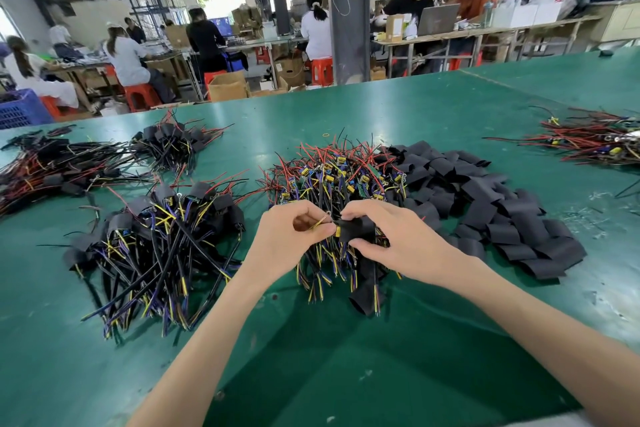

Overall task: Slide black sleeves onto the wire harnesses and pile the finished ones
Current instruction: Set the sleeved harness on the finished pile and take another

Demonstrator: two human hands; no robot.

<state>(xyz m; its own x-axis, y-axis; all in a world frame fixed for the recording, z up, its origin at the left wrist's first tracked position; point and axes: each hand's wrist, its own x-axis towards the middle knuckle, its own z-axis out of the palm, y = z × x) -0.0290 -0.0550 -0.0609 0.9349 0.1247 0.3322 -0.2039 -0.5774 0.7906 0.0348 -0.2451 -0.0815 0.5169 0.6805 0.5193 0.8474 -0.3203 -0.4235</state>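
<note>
— Black sleeve: where is it on head view?
— Between my hands. My right hand grips it; my left hand pinches the wire harness at its mouth.
— Piles?
— Left of my left hand, the finished pile; right of my right, loose sleeves; just beyond both, bare harnesses

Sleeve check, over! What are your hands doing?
Left hand pinches harness. Right hand grips sleeve at harness end. Pile beneath; nothing blocking. Over.
</note>
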